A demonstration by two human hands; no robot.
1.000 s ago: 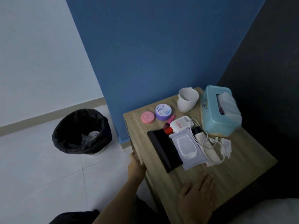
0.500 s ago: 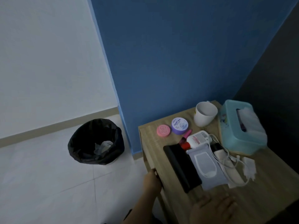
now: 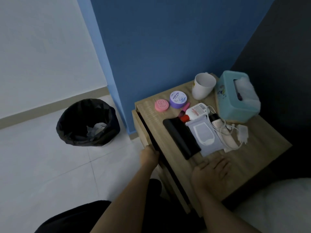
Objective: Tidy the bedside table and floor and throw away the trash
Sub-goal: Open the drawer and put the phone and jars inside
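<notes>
Blue wall backs the tabletop (image 3: 262, 147); left hand (image 3: 149, 156) fingers grip the drawer (image 3: 143, 130) edge, right hand (image 3: 211, 175) lies flat, fingers spread, beside the black case (image 3: 181, 137) angled lengthwise toward it.

My bedside table, crowded, with the trash bin beside it

The wooden bedside table (image 3: 262, 148) carries jars, a cup, a tissue box and cables; its top drawer (image 3: 143, 130) stands slightly open. The black-lined bin (image 3: 87, 122) sits on the floor, crumpled paper inside.
</notes>
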